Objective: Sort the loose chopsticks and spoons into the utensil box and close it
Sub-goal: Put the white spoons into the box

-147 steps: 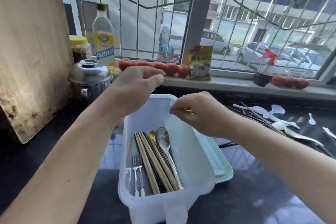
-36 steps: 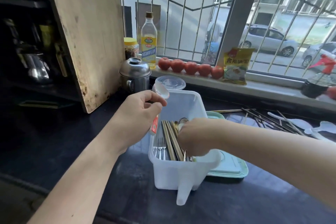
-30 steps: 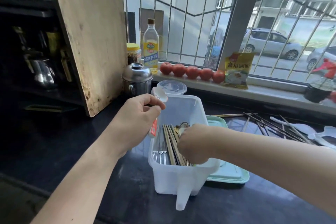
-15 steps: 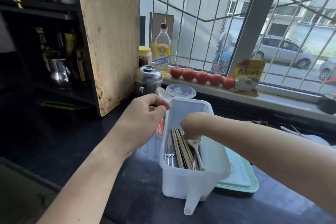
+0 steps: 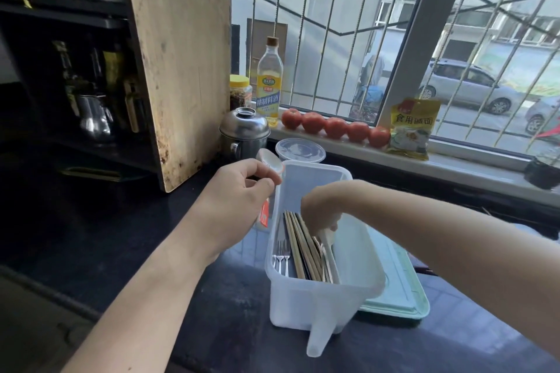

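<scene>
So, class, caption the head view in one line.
Right hand reaches into the utensil box; left hand holds a spoon.

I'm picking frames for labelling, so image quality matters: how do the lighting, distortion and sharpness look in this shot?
Head view: strong daylight through the window leaves the shelf at left dark and murky; the wide lens visibly bows the window bars; the left hand and right hand look slightly soft; utensils in the utensil box remain readable; faint sheen on the dark counter.
</scene>
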A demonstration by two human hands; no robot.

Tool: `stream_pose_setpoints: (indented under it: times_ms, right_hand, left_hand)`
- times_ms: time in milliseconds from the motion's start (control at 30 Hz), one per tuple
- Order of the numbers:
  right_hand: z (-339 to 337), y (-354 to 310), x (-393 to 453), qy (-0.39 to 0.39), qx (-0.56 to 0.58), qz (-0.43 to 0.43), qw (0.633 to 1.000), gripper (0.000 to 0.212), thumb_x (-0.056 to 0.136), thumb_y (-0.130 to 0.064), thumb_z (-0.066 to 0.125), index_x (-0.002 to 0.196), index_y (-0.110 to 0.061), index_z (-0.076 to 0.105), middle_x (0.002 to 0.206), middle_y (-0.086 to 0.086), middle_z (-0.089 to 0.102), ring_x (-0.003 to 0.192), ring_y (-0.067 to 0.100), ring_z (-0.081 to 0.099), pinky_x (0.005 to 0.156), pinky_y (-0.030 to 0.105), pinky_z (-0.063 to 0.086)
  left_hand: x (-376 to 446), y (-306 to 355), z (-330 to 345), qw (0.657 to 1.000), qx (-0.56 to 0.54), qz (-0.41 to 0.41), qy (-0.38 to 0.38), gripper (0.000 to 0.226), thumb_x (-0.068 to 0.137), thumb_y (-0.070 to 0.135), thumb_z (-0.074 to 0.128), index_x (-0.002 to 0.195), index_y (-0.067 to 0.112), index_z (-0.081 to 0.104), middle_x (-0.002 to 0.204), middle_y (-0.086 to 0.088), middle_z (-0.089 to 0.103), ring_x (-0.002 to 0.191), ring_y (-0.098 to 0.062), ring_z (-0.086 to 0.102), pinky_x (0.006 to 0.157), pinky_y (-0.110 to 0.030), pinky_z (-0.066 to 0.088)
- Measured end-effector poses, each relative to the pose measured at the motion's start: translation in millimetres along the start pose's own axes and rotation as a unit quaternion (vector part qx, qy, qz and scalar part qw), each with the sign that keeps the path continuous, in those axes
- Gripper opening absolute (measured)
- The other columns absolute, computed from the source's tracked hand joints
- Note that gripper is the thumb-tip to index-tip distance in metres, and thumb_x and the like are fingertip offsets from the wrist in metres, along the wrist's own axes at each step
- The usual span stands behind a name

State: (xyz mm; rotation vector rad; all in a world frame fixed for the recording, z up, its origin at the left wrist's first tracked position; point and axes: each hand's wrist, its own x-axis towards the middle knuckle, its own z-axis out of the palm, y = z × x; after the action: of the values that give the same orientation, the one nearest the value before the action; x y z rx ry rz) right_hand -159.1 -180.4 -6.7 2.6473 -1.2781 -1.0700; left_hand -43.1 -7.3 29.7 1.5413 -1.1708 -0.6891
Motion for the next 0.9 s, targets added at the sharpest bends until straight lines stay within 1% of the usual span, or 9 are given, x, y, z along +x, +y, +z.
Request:
stream_pose_setpoints:
  times_ms: [167,267,400,500,600,667,800,833,900]
  right_hand:
    - [-2,7,-9,0.001,0.019,-0.009,1.000,0.025,0.092,-0.028,0.066,0.071,-0.015,0.066,0.053,-0.006,0.065,0.071,0.016,0.070,0.071,0.028,0.054]
    - [-4,8,-16,0.036,-0.003,-0.021,0.999,0.027,0.088,-0.036,0.074,0.092,-0.009,0.074,0.086,0.004,0.072,0.077,0.021,0.063,0.062,0.026,0.046]
    - [-31,37,-40,0.116,0.200,-0.031,0.972,0.039,0.091,-0.009,0.066,0.131,-0.013,0.065,0.128,0.009,0.065,0.105,0.028,0.069,0.090,0.038,0.059]
    - [-44,59,-50,0.136,0.340,-0.039,0.930,0.051,0.092,-0.001,0.065,0.140,-0.015,0.058,0.142,0.006,0.051,0.115,0.024,0.063,0.090,0.028,0.058]
    - [-37,58,-47,0.077,0.383,-0.064,0.918,0.048,0.091,0.006,0.065,0.135,-0.012,0.063,0.151,0.010,0.044,0.121,0.026,0.058,0.080,0.022,0.058]
    - [-28,50,-37,0.032,0.345,-0.070,0.936,0.047,0.091,0.009,0.064,0.134,-0.010,0.064,0.149,0.012,0.045,0.116,0.027,0.061,0.078,0.023,0.060]
    - [-17,26,-9,0.005,0.141,-0.061,0.988,0.041,0.093,-0.001,0.063,0.133,-0.011,0.064,0.123,0.007,0.060,0.078,0.013,0.062,0.071,0.026,0.058]
    - [-15,19,-4,0.002,0.070,-0.054,0.996,0.036,0.094,-0.007,0.064,0.130,-0.009,0.066,0.115,0.007,0.065,0.077,0.016,0.062,0.069,0.026,0.054]
    - [-5,7,4,0.007,-0.084,-0.049,0.995,0.027,0.095,-0.012,0.063,0.121,-0.006,0.068,0.109,0.010,0.067,0.093,0.024,0.063,0.082,0.031,0.051]
  left_hand:
    - [2,0,4,1.000,-0.007,0.000,-0.002,0.022,0.100,0.017,0.057,0.088,0.027,0.073,0.066,0.003,0.063,0.064,-0.014,0.053,0.062,-0.029,0.044]
    - [3,2,9,1.000,-0.008,0.003,-0.009,0.023,0.100,0.016,0.058,0.087,0.027,0.073,0.064,0.001,0.062,0.061,-0.015,0.051,0.061,-0.031,0.042]
    - [3,1,12,1.000,-0.001,0.000,-0.006,0.023,0.099,0.017,0.059,0.086,0.030,0.073,0.070,0.002,0.065,0.064,-0.013,0.054,0.062,-0.028,0.042]
    - [2,1,13,1.000,-0.003,-0.003,-0.004,0.024,0.099,0.017,0.059,0.086,0.031,0.073,0.076,0.001,0.066,0.069,-0.015,0.057,0.062,-0.028,0.042]
    - [2,2,14,1.000,0.004,-0.005,-0.005,0.022,0.099,0.018,0.059,0.088,0.030,0.073,0.080,0.000,0.069,0.074,-0.016,0.059,0.064,-0.029,0.044]
    - [2,2,14,1.000,0.002,-0.004,-0.006,0.022,0.100,0.018,0.059,0.087,0.030,0.073,0.078,-0.001,0.068,0.071,-0.016,0.057,0.064,-0.030,0.045]
    - [1,0,15,1.000,0.002,-0.005,-0.009,0.024,0.100,0.018,0.058,0.086,0.031,0.073,0.078,-0.003,0.070,0.071,-0.017,0.058,0.064,-0.032,0.047]
    - [0,-1,15,1.000,0.002,-0.006,-0.007,0.025,0.100,0.018,0.058,0.085,0.031,0.073,0.078,-0.002,0.070,0.072,-0.017,0.059,0.065,-0.033,0.047]
    - [0,-2,14,1.000,-0.002,-0.008,-0.006,0.026,0.099,0.018,0.059,0.083,0.033,0.073,0.075,0.003,0.068,0.074,-0.017,0.059,0.066,-0.033,0.045]
